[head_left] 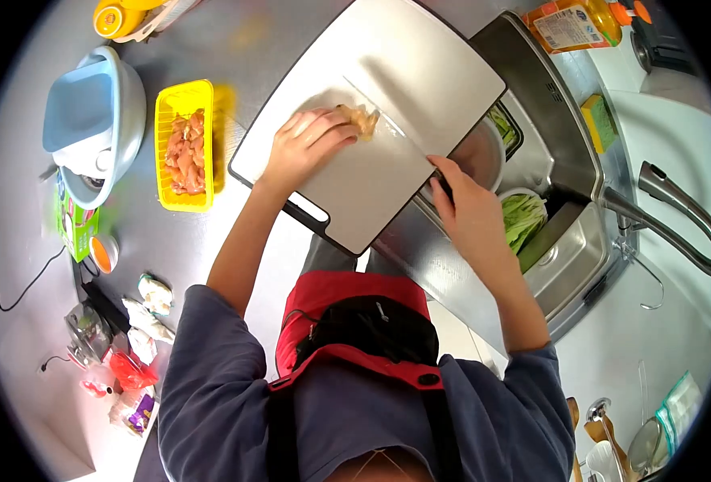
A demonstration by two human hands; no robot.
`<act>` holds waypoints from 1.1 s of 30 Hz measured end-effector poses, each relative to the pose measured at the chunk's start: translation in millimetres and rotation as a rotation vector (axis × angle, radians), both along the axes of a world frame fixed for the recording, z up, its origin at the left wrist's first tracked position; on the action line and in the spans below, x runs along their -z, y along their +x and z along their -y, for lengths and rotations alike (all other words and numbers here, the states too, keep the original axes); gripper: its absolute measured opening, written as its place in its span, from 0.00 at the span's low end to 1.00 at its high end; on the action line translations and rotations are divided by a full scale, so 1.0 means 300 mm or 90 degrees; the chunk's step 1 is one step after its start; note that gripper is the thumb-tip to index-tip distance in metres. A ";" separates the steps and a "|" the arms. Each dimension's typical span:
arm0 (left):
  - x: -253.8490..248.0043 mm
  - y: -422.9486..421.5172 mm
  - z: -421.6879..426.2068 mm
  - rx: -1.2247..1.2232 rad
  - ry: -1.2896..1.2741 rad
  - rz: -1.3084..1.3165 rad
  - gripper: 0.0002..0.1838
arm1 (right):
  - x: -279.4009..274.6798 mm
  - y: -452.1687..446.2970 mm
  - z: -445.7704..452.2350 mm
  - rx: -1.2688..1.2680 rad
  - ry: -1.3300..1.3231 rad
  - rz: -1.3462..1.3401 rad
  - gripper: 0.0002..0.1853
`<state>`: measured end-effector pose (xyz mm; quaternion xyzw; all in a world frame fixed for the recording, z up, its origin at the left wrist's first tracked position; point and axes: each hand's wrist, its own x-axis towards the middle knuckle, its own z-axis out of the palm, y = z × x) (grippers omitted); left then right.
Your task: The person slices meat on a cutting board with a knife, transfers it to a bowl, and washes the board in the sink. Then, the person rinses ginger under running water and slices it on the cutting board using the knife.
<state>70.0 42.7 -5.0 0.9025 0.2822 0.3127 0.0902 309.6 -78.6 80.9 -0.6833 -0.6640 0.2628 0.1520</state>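
Observation:
My right hand (469, 210) is wrapped around the dark handle of a kitchen knife (394, 127), its blade lying across the white cutting board (327, 64). Just left of the blade is a small pile of pale raw meat (362, 120). My left hand (311, 146) presses on this meat, fingers bent together at its left edge; the fingertips are partly hidden. The dark-rimmed board reaches over part of the sink. To the left, a yellow plastic basket (161, 153) holds several pieces of pink raw meat (185, 153).
The steel sink (536, 112) on the right holds a bowl and leafy greens (524, 218), with a faucet (661, 221) beyond. A sponge (599, 123) and an orange bottle (572, 28) stand at its edge. Blue basins (134, 108) are stacked at the left.

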 end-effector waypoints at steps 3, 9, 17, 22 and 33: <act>-0.008 -0.001 -0.049 0.022 -0.019 -0.010 0.14 | -0.012 0.011 -0.017 0.031 -0.019 -0.041 0.14; -0.042 0.044 -0.090 -0.006 -0.431 0.167 0.11 | -0.022 0.026 -0.031 0.114 -0.065 -0.108 0.14; -0.032 0.006 -0.131 -0.053 -0.284 0.054 0.12 | -0.037 0.024 -0.029 0.124 -0.133 -0.118 0.14; 0.003 -0.017 -0.105 0.071 0.027 0.039 0.16 | -0.043 0.007 -0.048 0.054 -0.095 -0.082 0.13; 0.008 0.013 -0.095 0.045 -0.029 0.024 0.19 | -0.032 -0.077 -0.041 0.027 -0.099 -0.010 0.11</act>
